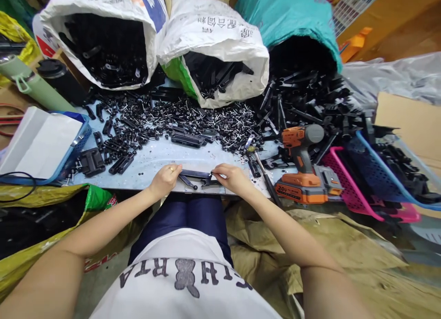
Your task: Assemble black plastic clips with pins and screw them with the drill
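Note:
A long black bar (195,174) lies level near the table's front edge, between my two hands. My left hand (165,179) pinches its left end, with a ring on one finger. At the bar's right end, my right hand (232,177) has thumb and forefinger pressed together on it. Just below the bar, a thin black arm with a round tip (188,183) and another black part (210,183) rest on the table. Many small black pieces with metal pins (151,114) are heaped behind the hands.
An orange cordless drill (300,167) and a hammer (263,170) are right of my right hand. Pink (351,190) and blue baskets (389,172) stand farther right. Open sacks of black parts, including a white one (220,30), line the back. A blue tray (74,149) sits left.

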Tool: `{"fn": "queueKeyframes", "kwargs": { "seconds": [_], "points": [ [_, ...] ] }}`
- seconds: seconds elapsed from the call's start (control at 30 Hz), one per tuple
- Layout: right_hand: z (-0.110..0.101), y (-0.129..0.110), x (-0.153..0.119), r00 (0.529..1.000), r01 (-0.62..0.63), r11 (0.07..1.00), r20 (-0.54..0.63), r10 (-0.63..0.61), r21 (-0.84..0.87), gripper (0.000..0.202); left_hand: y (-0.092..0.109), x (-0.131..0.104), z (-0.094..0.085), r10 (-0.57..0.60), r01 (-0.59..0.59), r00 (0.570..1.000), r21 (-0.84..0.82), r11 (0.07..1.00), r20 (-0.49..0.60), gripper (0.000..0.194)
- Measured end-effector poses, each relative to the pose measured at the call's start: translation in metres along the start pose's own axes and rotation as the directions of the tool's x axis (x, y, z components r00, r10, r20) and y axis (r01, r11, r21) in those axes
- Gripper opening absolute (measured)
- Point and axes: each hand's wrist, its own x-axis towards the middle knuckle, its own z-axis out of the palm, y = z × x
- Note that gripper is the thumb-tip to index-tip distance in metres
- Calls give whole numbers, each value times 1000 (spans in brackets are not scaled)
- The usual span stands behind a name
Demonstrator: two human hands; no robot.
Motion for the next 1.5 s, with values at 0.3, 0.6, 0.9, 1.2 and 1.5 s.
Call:
{"fn": "queueKeyframes", "kwargs": {
  "seconds": [0.3, 0.6, 0.9, 1.2, 1.5],
  "points": [
    [40, 28, -39, 990, 140, 984, 8, -140, -109, 38, 23, 12, -5, -49, 42, 997, 112, 993, 63, 27],
    [37, 18, -37, 997, 82, 973, 28, -78, -215, 45, 72, 23, 21, -282, 261, 934, 122, 958, 219, 38],
    [86, -33, 32, 978, 201, 978, 52, -204, 49, 52, 72, 8, 12, -749, 705, 526, 287, 649, 403, 33],
    [84, -43, 28, 997, 35, 998, 76, -31, -49, 44, 56, -2, 4, -681, 632, 620, 267, 728, 390, 36],
    [20, 31, -57, 996, -59, 877, -91, 17, -478, 49, 24, 35, 14, 132, -146, 913, 9, 989, 385, 36]
  ]
}}
